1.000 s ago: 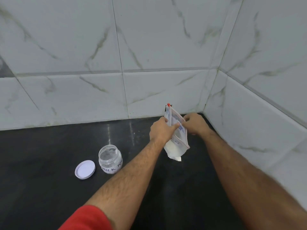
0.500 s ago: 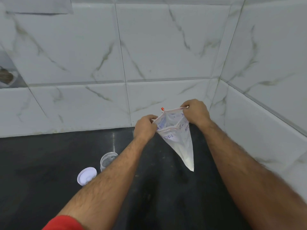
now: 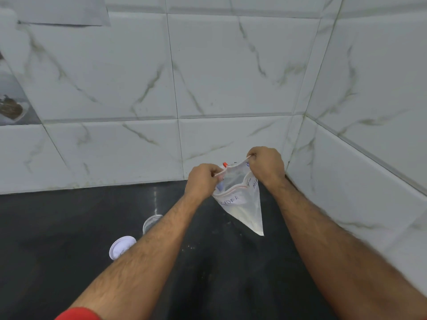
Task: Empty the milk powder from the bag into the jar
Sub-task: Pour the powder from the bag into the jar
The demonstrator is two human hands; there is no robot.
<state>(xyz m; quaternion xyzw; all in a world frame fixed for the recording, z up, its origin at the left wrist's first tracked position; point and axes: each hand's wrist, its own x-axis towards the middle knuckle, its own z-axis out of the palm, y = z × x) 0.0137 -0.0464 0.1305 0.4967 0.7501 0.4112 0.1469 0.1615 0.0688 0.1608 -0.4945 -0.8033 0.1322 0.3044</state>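
A clear zip bag (image 3: 245, 207) with white milk powder in its lower corner hangs above the black counter (image 3: 57, 227). Its mouth is pulled open. My left hand (image 3: 202, 181) pinches the left rim of the bag's mouth and my right hand (image 3: 265, 166) pinches the right rim. A small red slider sits on the zip near my left hand. The glass jar (image 3: 151, 222) stands open on the counter to the lower left, mostly hidden behind my left forearm. Its white lid (image 3: 121, 247) lies flat beside it.
White marble-pattern tiled walls (image 3: 208, 88) meet in a corner just behind and to the right of the bag. A grey panel shows at the top left of the wall, and a dark object at the far left edge.
The bag's mouth has been pulled open between both hands, and the bag now hangs corner-down. The view has tilted up, so the jar sits behind my left forearm.
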